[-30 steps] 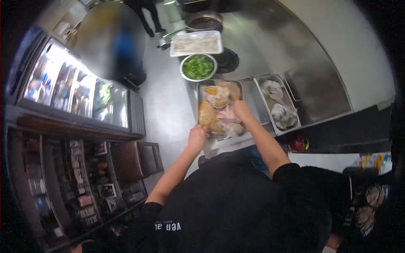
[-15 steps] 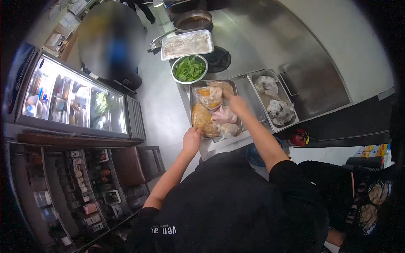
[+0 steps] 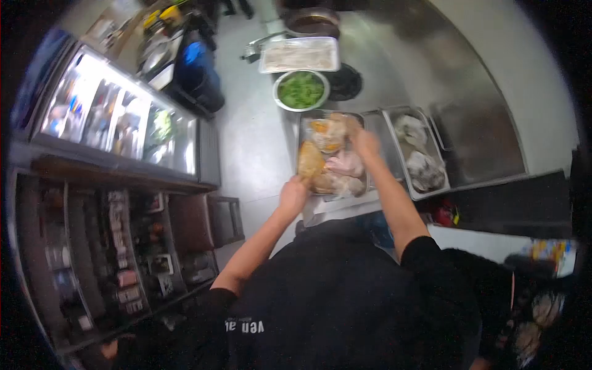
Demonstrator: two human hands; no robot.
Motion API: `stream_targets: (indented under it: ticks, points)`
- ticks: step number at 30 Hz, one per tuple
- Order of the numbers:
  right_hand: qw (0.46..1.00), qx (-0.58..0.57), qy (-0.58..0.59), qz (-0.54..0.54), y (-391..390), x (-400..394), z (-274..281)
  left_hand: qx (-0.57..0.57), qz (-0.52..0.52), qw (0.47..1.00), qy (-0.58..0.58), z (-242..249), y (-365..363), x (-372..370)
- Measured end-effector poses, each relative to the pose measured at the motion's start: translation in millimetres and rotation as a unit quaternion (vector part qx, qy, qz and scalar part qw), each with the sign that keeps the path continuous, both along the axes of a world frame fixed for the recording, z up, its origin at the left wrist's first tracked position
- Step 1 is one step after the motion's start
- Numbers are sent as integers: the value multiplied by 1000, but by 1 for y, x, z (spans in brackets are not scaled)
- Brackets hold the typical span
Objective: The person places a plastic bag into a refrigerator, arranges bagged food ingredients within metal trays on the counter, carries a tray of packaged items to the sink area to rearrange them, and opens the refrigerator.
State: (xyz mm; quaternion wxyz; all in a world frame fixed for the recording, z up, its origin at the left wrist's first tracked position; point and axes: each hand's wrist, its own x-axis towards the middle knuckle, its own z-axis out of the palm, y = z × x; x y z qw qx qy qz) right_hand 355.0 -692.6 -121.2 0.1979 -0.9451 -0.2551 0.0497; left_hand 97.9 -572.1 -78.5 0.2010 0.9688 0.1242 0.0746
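A metal tray (image 3: 366,179) in front of me holds several clear plastic bags. Among them are a yellowish-brown bag (image 3: 310,161) on the left, an orange-and-white one (image 3: 328,134) at the back and pale pink ones (image 3: 344,164) on the right. My left hand (image 3: 295,191) is closed at the tray's near left edge, beside the yellowish-brown bag. On the opposite side, my right hand (image 3: 366,145) is closed over the right edge. Motion blur softens the fingers of both hands.
Behind the tray are a bowl of green leaves (image 3: 301,90), a white tray (image 3: 300,55) and a pan (image 3: 312,23). A second metal tray (image 3: 417,144) with wrapped bundles lies right. A lit fridge (image 3: 117,117) is left; a person's legs (image 3: 237,7) show at the top.
The whole scene has shifted rightward and slightly up in view. Both hands remain at the same places on the tray, and the bags have kept their arrangement.
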Motion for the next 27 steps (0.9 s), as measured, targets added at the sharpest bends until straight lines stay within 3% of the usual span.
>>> stream_targets:
  ticks: [2, 9, 15, 25, 27]
  points:
    - [999, -9, 48, -4, 6, 0, 12, 6, -7, 1000, 10, -2, 6, -7]
    - [998, -41, -33, 30, 20, 2, 8, 10, 14, 1000, 15, -10, 5, -5]
    - [998, 3, -63, 23, 22, 3, 1, 21, 17, 1000, 2, -4, 3, -7]
    - [998, 4, -30, 54, -2, -21, 18, 22, 1, 1000, -3, -6, 7, -8]
    - [995, 92, -8, 47, -11, -32, 25, 21, -10, 1000, 7, -7, 5, -6]
